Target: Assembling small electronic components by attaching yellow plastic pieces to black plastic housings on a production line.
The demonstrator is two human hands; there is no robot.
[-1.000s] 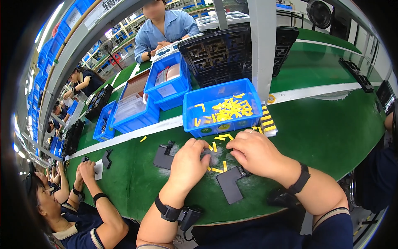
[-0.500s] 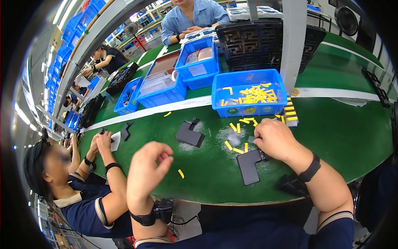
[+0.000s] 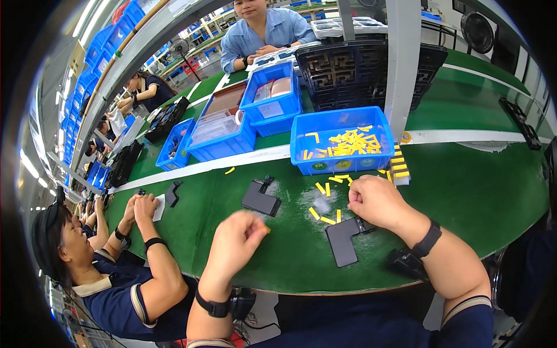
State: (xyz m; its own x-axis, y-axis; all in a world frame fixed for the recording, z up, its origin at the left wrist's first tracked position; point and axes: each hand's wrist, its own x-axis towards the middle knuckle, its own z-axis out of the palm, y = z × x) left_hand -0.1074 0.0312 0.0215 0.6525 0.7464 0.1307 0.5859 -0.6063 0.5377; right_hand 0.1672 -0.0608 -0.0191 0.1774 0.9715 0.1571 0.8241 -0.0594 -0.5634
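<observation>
My left hand (image 3: 237, 243) is over the green table, thumb and fingertips pinched on a small yellow strip (image 3: 267, 230) whose end peeks out. My right hand (image 3: 380, 200) rests with curled fingers closed at the far edge of a black L-shaped battery (image 3: 342, 246); what its fingertips hold, if anything, is hidden. Just left of the right hand, several loose yellow strips (image 3: 328, 189) lie around a whitish patch on the table. A second black L-shaped battery (image 3: 261, 198) lies beyond my left hand.
A blue bin (image 3: 342, 165) of yellow strips stands ahead, beside a grey post (image 3: 402, 69). More blue bins (image 3: 223, 145) and black trays (image 3: 342, 75) stand behind. A co-worker (image 3: 98, 261) handles a part at my left; another person (image 3: 264, 35) sits opposite.
My left hand has moved right and down, closing on the yellow strip that lay on the table. My right hand stays near the battery's far edge. The whole view has shifted slightly.
</observation>
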